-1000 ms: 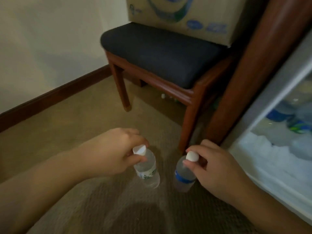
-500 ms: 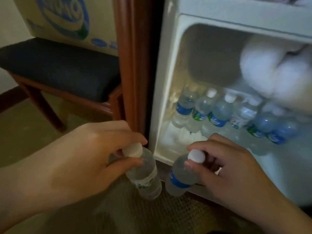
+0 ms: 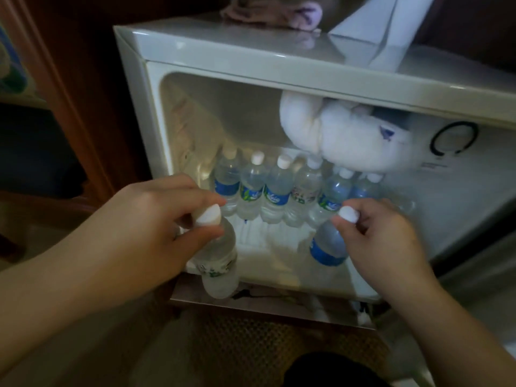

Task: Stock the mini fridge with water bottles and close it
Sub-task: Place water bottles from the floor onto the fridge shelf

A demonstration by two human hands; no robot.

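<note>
Mid-stocking: left hand (image 3: 156, 227) pinching clear green-labelled water bottle (image 3: 217, 258), right hand (image 3: 374, 236) pinching clear blue-labelled water bottle (image 3: 328, 247), both by white caps, at open white mini fridge (image 3: 251, 48); next, standing them before the back row of bottles (image 3: 279, 188).

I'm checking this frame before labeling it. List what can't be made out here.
- Fridge door: cut off past the right edge of the head view.
- Row of bottles: its right end is hidden behind the frost lump.
- Left hand's bottle: label blurred, unreadable.
- Right hand's bottle: neck covered by fingers.
- Dial: markings too small.
</note>
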